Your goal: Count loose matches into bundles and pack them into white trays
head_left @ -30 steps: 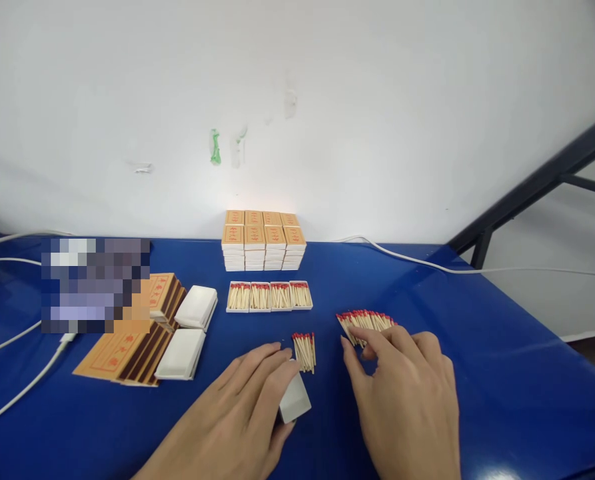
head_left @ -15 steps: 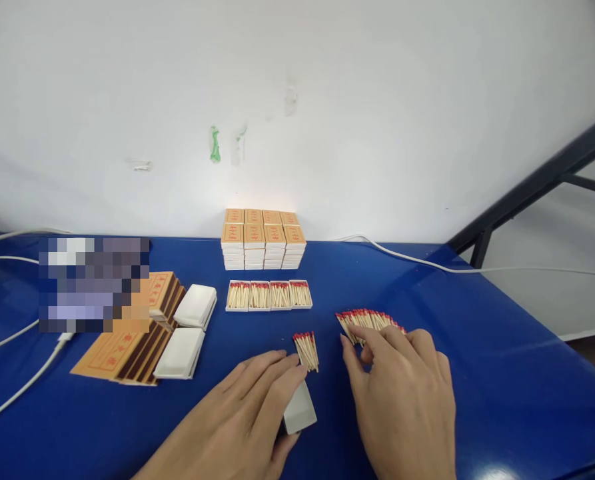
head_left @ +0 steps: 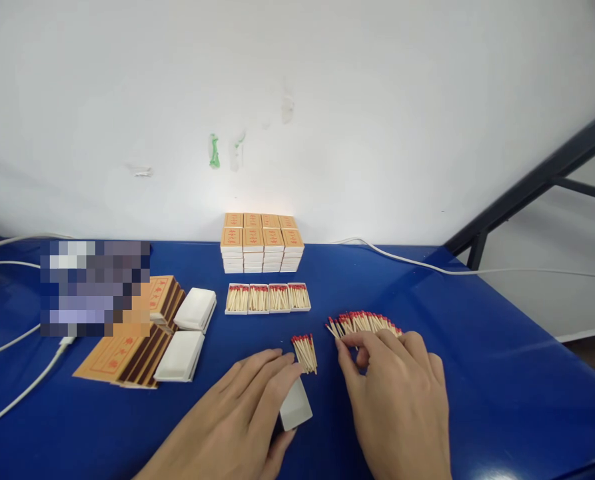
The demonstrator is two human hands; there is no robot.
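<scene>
My left hand lies on the blue table, fingers wrapped over a small white matchbox tray that sticks out to its right. Just beyond its fingertips lies a small bundle of red-tipped matches. My right hand rests on the near edge of a larger loose pile of matches, thumb and forefinger pinching at a few of them at the pile's left end.
A row of several filled white trays lies ahead, with stacked orange matchboxes behind against the wall. At left are flat orange sleeves, stacks of empty white trays and white cables.
My right hand has dragged the left end of the loose pile a little leftwards. The white tray under my left hand has shifted slightly.
</scene>
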